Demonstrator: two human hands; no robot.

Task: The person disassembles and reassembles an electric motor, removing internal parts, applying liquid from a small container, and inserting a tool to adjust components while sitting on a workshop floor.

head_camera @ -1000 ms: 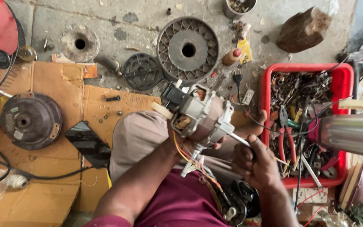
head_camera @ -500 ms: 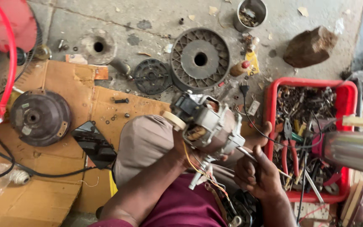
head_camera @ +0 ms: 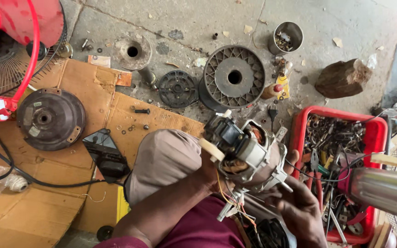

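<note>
Head view: 2 hands, left [head_camera: 210,172] + right [head_camera: 295,206], both gripping 1 fan motor [head_camera: 244,151]; 1 red tray [head_camera: 299,126] nearby.

Single view, worn on my head, facing steeply down over my lap to the floor [head_camera: 345,27]. Close range: the motor [head_camera: 246,154] fills the lower centre, my knee [head_camera: 164,160] just below the lens. Far edge of frame reaches the concrete; cardboard [head_camera: 37,183] at left, red tray [head_camera: 378,126] at right.
</note>
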